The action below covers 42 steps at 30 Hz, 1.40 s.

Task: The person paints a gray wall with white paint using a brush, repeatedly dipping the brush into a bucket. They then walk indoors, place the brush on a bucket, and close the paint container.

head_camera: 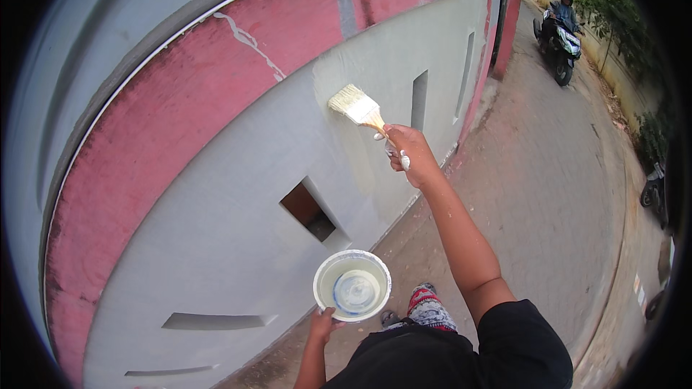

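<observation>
My right hand grips the wooden handle of a wide, paint-coated paintbrush. White paint marks my fingers. The pale bristles point up and left, over the grey wall near its pink top band; whether they touch it I cannot tell. A fresher, off-white coat covers the wall around and to the right of the brush. Down in front of my body, my left hand holds a white plastic tub by its rim. Thin pale paint lies in its bottom.
Narrow slots and a rectangular opening cut through the wall. A person on a motor scooter is on the paved lane at upper right. Another motorcycle stands at the right edge. Plants overhang the far wall.
</observation>
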Each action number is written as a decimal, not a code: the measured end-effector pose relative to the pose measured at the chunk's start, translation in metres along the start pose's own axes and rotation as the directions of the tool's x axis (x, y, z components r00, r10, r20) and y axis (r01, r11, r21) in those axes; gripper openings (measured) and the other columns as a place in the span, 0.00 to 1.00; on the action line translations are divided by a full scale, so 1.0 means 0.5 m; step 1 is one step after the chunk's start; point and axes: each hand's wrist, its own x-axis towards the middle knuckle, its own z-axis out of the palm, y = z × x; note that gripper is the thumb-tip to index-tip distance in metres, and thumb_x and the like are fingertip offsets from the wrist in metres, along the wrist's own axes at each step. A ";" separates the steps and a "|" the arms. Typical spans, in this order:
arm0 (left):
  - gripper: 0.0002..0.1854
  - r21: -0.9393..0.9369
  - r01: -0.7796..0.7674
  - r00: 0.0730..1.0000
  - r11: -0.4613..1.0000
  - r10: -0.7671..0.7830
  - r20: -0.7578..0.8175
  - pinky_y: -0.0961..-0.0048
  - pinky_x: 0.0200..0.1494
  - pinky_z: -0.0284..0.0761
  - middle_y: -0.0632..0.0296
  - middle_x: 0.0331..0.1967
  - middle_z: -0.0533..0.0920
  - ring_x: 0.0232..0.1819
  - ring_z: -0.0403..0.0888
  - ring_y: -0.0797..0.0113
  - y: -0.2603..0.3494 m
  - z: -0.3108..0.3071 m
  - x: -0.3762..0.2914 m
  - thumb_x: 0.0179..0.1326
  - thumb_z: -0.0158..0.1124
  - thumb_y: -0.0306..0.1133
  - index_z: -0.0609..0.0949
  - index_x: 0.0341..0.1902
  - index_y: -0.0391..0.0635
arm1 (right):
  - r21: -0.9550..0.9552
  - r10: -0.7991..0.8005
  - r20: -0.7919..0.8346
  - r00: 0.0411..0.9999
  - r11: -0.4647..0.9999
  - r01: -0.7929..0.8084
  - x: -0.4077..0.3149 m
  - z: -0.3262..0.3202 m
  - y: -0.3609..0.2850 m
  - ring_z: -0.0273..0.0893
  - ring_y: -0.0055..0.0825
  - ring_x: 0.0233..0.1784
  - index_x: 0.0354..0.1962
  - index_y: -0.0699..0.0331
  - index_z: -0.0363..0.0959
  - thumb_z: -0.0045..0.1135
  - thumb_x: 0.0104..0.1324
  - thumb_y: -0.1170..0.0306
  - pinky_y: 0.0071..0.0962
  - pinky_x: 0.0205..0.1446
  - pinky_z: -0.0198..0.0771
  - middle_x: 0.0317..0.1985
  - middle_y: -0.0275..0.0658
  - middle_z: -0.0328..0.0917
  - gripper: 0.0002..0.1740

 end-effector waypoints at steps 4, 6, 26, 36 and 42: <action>0.22 -0.017 0.000 1.000 1.000 0.000 -0.022 0.61 0.38 0.90 0.48 0.47 0.82 0.41 0.86 0.53 0.011 0.010 -0.009 0.66 0.56 0.28 0.71 0.62 0.33 | 0.081 -0.221 0.102 0.970 0.974 0.213 0.046 0.015 -0.059 0.54 0.12 0.18 0.40 0.68 0.79 0.49 0.77 0.56 0.18 0.20 0.51 0.21 0.25 0.62 0.22; 0.22 -0.017 0.010 0.999 1.000 -0.011 -0.036 0.61 0.38 0.90 0.48 0.47 0.82 0.41 0.86 0.53 0.012 0.013 -0.005 0.66 0.56 0.28 0.71 0.62 0.33 | -0.032 -0.135 0.042 0.990 0.990 0.136 0.062 0.014 -0.048 0.55 0.12 0.19 0.39 0.67 0.79 0.48 0.77 0.56 0.19 0.21 0.54 0.21 0.26 0.63 0.22; 0.21 -0.182 -0.008 0.980 0.983 -0.028 -0.196 0.64 0.37 0.89 0.48 0.49 0.82 0.40 0.87 0.55 0.015 0.191 0.031 0.68 0.54 0.29 0.71 0.62 0.34 | 0.013 0.479 0.398 0.783 0.850 -0.527 0.048 -0.100 0.262 0.56 0.15 0.19 0.43 0.63 0.68 0.48 0.74 0.61 0.21 0.19 0.50 0.25 0.30 0.68 0.12; 0.21 -0.295 -0.103 0.936 0.950 -0.007 -0.352 0.63 0.38 0.90 0.47 0.49 0.81 0.39 0.86 0.56 0.027 0.310 -0.015 0.67 0.55 0.29 0.71 0.62 0.34 | 0.102 0.277 0.655 0.703 0.890 -0.445 0.067 -0.027 -0.085 0.50 0.10 0.15 0.43 0.67 0.65 0.49 0.75 0.68 0.18 0.18 0.45 0.22 0.29 0.64 0.09; 0.22 -0.309 -0.110 0.923 0.945 -0.019 -0.385 0.63 0.38 0.90 0.47 0.51 0.80 0.41 0.86 0.54 0.022 0.345 -0.014 0.67 0.55 0.28 0.69 0.64 0.34 | 0.031 0.237 0.703 0.670 0.932 -0.362 0.063 -0.019 -0.150 0.52 0.09 0.15 0.49 0.67 0.66 0.49 0.76 0.69 0.17 0.17 0.47 0.19 0.26 0.63 0.11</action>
